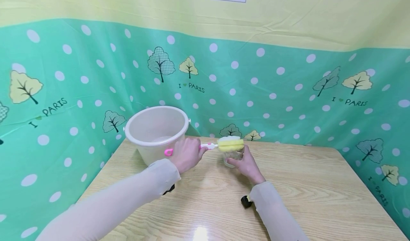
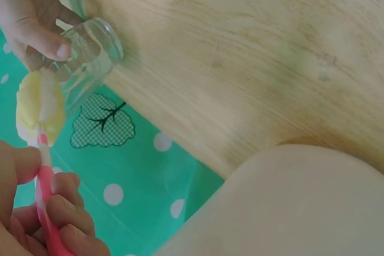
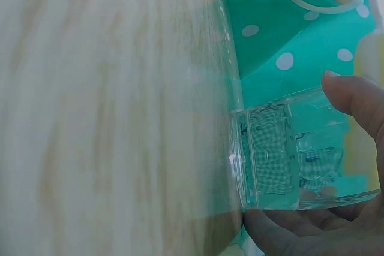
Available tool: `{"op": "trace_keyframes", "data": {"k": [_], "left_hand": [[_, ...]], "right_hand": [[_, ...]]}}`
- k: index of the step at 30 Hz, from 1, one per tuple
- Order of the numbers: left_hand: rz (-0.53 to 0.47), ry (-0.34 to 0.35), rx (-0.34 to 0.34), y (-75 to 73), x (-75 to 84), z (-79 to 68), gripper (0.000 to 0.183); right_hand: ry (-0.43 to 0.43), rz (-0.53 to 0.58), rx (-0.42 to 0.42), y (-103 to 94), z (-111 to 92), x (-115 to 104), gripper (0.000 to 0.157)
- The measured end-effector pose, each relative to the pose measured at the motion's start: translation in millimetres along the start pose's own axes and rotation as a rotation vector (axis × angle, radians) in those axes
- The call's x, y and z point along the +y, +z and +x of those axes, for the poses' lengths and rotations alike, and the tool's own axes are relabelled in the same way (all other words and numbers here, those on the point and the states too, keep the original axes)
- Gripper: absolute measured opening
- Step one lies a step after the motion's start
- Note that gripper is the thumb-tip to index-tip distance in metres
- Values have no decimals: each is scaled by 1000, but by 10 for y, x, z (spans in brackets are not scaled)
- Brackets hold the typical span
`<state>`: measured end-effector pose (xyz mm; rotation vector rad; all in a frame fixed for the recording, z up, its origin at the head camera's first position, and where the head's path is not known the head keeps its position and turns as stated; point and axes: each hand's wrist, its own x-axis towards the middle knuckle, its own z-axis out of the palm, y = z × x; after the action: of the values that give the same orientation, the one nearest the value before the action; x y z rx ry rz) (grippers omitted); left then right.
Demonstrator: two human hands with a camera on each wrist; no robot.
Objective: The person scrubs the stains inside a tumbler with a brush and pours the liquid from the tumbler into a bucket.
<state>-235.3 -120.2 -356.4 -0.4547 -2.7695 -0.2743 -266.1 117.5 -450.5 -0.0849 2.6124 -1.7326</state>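
Note:
My left hand (image 1: 187, 155) grips the pink and white handle of a sponge brush (image 1: 230, 145), whose head is yellow and white. In the left wrist view the fingers curl round the pink handle (image 2: 45, 199). The brush head lies sideways at the mouth of a clear drinking glass (image 1: 229, 159), overlapping its rim in the head view. My right hand (image 1: 248, 164) holds the glass by its side, thumb on the near face and fingers round the far one. The right wrist view shows the glass (image 3: 288, 154) with its thick base close to the tabletop.
A white bucket (image 1: 157, 143) stands at the back left of the wooden table (image 1: 304, 184), just beside my left hand. Behind the table hangs a green and yellow curtain (image 1: 272, 80) with dots and trees. Black wrist straps show at both sleeves.

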Motion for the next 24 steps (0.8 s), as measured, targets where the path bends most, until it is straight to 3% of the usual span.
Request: {"op": "trace_keyframes", "data": {"k": [24], "left_hand": [[-106,-95,0,26,-162,-87,39]], "right_hand": [[8,-53,8,0,-8,-10,85]]}}
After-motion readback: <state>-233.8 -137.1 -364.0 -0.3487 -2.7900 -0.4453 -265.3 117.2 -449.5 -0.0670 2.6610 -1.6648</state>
